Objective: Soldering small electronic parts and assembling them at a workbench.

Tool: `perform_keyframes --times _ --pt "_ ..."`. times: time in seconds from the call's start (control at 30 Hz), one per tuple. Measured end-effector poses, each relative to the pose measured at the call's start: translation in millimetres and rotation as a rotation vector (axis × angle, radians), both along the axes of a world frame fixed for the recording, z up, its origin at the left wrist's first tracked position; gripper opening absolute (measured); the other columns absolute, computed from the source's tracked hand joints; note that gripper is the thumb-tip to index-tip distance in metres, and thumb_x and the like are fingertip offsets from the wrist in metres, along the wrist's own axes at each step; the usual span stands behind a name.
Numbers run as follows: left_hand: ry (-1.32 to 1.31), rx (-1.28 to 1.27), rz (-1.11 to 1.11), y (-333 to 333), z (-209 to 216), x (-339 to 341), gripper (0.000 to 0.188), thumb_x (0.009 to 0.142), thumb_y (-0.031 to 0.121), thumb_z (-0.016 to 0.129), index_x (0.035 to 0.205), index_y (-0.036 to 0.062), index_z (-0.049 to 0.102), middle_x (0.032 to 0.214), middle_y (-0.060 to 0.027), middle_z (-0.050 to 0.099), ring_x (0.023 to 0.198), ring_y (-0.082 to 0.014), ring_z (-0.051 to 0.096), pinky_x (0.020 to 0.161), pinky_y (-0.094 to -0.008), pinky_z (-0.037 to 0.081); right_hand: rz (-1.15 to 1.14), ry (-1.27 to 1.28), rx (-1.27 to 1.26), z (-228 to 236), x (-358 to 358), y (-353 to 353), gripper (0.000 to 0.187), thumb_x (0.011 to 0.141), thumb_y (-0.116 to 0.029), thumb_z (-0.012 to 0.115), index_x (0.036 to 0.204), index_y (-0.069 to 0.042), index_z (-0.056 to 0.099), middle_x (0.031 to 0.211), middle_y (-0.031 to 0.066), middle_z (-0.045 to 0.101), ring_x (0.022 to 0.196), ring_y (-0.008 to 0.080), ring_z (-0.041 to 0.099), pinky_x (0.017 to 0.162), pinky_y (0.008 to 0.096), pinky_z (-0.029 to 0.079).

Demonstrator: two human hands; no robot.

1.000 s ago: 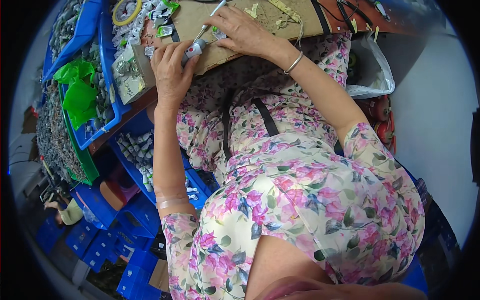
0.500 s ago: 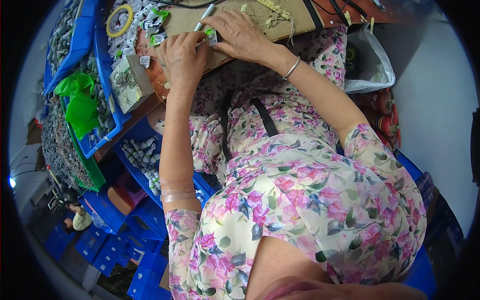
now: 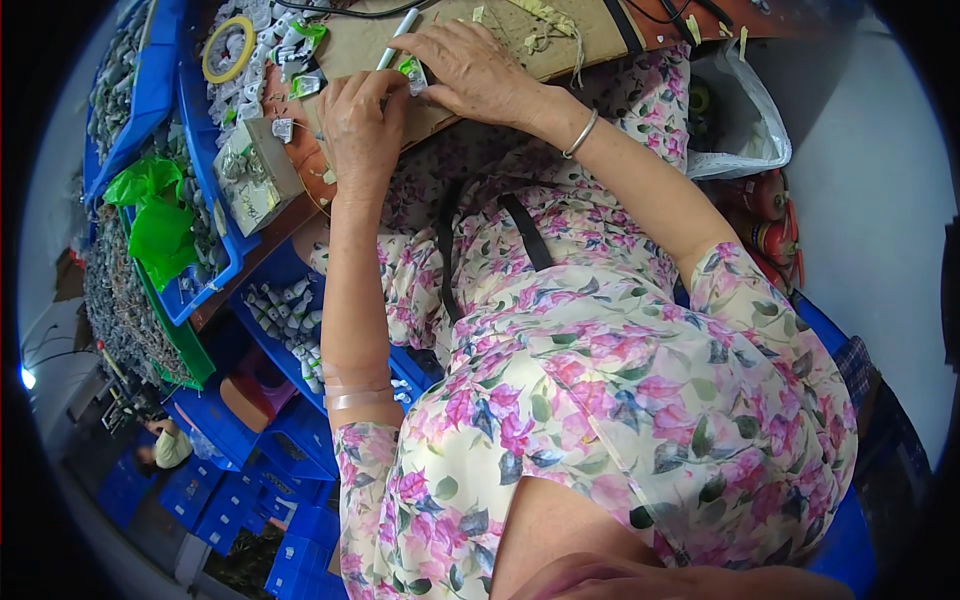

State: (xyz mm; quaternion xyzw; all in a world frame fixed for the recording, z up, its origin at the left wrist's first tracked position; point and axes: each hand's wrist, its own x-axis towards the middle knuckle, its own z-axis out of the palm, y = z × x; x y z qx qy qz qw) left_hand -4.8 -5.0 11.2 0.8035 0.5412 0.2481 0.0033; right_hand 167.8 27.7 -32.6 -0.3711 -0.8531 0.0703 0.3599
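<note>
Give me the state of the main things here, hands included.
Left hand: fingers curled, contents hidden.
Right hand: fingers bent, touching the stick.
Stick: slanted.
Cardboard: lying flat.
Yellow ring: resting among white parts.
Blue tray: holding grey parts.
Green bag: crumpled, draped over blue tray.
White bag: open.
Bracelet: worn on right wrist.

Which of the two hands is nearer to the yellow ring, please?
The left hand is nearer: it is to the right of the yellow ring and lower in the picture. The right hand is farther right, beyond the left hand.
</note>
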Motion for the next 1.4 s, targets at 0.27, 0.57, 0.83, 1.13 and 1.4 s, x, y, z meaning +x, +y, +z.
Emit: perform_keyframes --times 0.27,0.57,0.83,1.13,1.4 --pt "-0.099 0.048 -0.054 0.0 -1.3 -0.6 0.011 0.074 0.008 0.071 0.084 0.0109 0.066 0.088 -0.0028 0.066 0.088 -0.0286 0.057 0.079 -0.0377 0.044 0.012 0.051 0.02 1.2 0.8 0.3 0.058 0.075 -0.023 0.074 0.126 -0.014 0.05 0.112 0.0061 0.058 0.11 0.0254 0.052 0.096 0.0405 0.039" --pt "-0.042 0.065 0.006 -2.2 -4.0 2.4 0.01 0.074 0.01 0.071 0.083 0.0116 0.066 0.086 -0.003 0.066 0.087 -0.0278 0.057 0.08 -0.0387 0.043 -0.075 0.008 0.013 9.7 -0.8 -9.8 0.018 0.08 -0.027 0.068 0.089 -0.012 0.065 0.095 0.0041 0.057 0.099 0.0229 0.053 0.085 0.0392 0.038" --pt "-0.044 0.052 0.01 -5.6 -5.6 1.5 0.009 0.075 0.014 0.072 0.082 0.0123 0.066 0.085 -0.0013 0.066 0.087 -0.0261 0.058 0.082 -0.0386 0.041 -0.065 0.073 -0.024 6.3 -1.1 -10.8 0.01 0.081 -0.02 0.067 0.085 -0.011 0.065 0.086 0.0026 0.055 0.091 0.0221 0.055 0.082 0.0373 0.039" --pt "-0.051 0.058 0.01 -6.4 -7.3 2.1 0.008 0.077 0.014 0.07 0.083 0.0123 0.066 0.087 0.0002 0.066 0.088 -0.0252 0.057 0.083 -0.0382 0.041 -0.022 0.139 -0.114 -0.3 3.7 -9.9 0.011 0.083 -0.02 0.066 0.087 -0.011 0.067 0.086 0.0029 0.057 0.091 0.0223 0.056 0.081 0.0369 0.039" --pt "-0.077 0.083 0.014 -8.4 -8.3 3.8 0.007 0.077 0.013 0.07 0.082 0.0127 0.066 0.091 0.0026 0.067 0.091 -0.0236 0.057 0.086 -0.0371 0.04 0.052 0.077 -0.114 6.1 7.2 -5.6 0.013 0.084 -0.022 0.065 0.086 -0.009 0.064 0.089 0.004 0.058 0.091 0.024 0.057 0.083 0.0393 0.042"
